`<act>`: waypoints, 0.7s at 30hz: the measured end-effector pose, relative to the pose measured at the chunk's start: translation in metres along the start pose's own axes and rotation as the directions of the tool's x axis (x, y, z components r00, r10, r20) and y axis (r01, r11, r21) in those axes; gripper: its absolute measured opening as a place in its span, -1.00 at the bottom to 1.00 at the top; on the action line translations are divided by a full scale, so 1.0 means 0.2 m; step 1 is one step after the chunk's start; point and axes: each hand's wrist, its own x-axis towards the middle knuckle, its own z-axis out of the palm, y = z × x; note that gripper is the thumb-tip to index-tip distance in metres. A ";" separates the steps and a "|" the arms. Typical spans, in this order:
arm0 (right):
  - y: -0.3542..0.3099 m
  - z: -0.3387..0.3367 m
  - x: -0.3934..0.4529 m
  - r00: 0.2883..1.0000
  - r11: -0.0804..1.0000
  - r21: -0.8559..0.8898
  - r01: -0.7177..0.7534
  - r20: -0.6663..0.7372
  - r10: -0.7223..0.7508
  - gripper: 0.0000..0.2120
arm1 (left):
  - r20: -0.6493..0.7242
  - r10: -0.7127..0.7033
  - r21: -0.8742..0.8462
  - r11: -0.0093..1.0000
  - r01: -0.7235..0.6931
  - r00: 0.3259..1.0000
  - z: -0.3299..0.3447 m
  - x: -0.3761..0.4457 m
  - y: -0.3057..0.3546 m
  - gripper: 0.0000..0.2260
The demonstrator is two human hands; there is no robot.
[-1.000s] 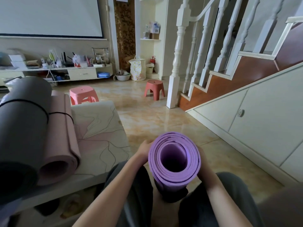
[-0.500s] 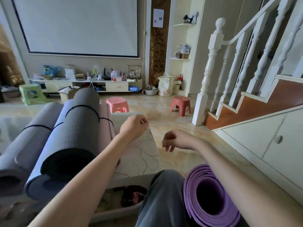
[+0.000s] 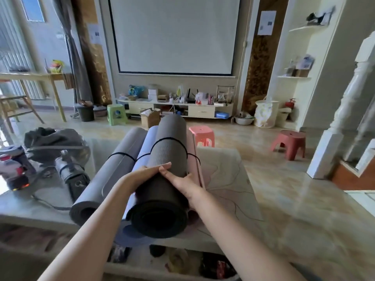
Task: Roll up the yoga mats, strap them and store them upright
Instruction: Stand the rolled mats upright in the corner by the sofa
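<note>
You're gripping the dark grey rolled mat (image 3: 162, 191) at the centre of the frame with both hands — your left hand (image 3: 145, 175) is curling round its left flank, your right hand (image 3: 180, 182) is wrapping the right flank, fingers spread over the top and fingertips nearly meeting. The mat is lying lengthwise on top of a stack of rolls, a black strap (image 3: 168, 141) circling it further up. Just left of it a lighter grey rolled mat (image 3: 113, 171) is resting on the low table (image 3: 229, 179), strapped too; a pale lilac roll (image 3: 147, 147) is peeking out between them, and a pink roll (image 3: 195, 165) is lying against its right side. Two stools — a pink stool (image 3: 202, 135) and a red stool (image 3: 289, 142) — are standing on the floor toward the right.
</note>
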 end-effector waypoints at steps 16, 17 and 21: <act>0.00 -0.46 -0.12 0.973 0.974 0.116 0.193 -0.152 -0.174 -0.01 | -0.141 0.274 -0.317 0.898 -0.306 0.951 0.36 -0.16 0.19 -0.34; 0.00 -0.50 -0.14 0.970 0.971 0.123 0.203 -0.163 -0.182 -0.06 | -0.137 0.313 -0.308 0.888 -0.341 0.940 0.39 -0.18 0.22 -0.31; -0.02 -0.77 -0.28 0.949 0.951 0.153 0.268 -0.212 -0.234 -0.17 | -0.115 0.434 -0.341 0.827 -0.446 0.893 0.57 -0.27 0.38 -0.24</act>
